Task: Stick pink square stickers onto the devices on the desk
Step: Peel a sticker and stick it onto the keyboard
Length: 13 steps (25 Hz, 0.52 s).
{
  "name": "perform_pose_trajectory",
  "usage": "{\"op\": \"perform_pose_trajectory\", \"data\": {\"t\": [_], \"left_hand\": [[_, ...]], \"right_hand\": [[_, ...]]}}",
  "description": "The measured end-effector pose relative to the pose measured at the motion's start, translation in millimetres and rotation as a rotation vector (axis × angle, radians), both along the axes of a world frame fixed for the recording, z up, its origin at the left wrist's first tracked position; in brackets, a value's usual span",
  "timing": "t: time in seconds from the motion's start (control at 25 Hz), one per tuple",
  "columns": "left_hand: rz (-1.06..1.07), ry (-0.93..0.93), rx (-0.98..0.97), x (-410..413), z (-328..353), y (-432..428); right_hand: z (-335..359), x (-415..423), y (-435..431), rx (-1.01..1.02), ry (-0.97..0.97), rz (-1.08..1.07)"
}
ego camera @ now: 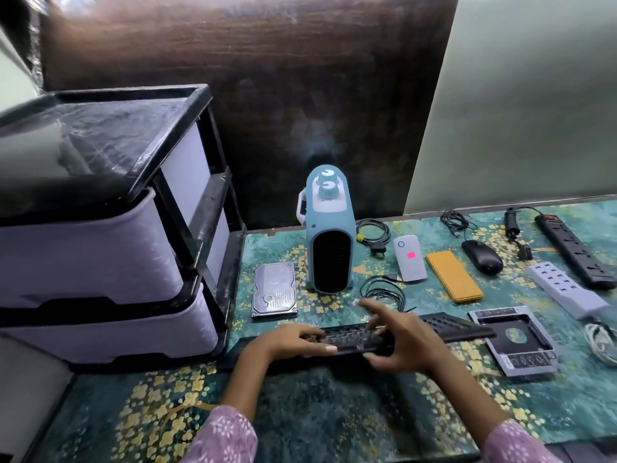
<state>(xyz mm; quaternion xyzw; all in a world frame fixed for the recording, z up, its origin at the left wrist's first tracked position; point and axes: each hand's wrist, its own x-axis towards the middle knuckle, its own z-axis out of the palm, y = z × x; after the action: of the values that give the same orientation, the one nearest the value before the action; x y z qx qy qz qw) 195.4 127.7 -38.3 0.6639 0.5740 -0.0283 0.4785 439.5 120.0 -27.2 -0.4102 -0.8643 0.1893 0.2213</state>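
Your left hand (290, 342) gripping keyboard (447, 324) at near-left end, fingers curling over keys. Your right hand (397, 342) hovering over middle keys, fingers half-spread, blurred; sticker in them cannot be told. Keyboard lying left-right directly beneath. Farther right, pink sticker (411, 254) sitting on white power bank (413, 273).

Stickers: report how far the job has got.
Done: only the white device bears a pink sticker. In hand: left hand grips the keyboard, right fingers spread over its keys. Remaining: heater, hard drive, mouse, orange pad, black strip and white strip show none.
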Motion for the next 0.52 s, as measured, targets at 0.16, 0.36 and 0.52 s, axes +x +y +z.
{"op": "perform_pose_trajectory", "data": {"t": [0.16,0.36,0.52], "left_hand": [[-0.078,0.113,0.313,8,21,7],[-0.121,0.135,0.284,0,29,19],[-0.076,0.187,0.297,0,35,24]], "right_hand": [[17,-4,23,-0.054,0.095,-0.091],[17,-11,18,-0.039,0.519,-0.315],[5,-10,-1,0.004,0.69,-0.547]]}}
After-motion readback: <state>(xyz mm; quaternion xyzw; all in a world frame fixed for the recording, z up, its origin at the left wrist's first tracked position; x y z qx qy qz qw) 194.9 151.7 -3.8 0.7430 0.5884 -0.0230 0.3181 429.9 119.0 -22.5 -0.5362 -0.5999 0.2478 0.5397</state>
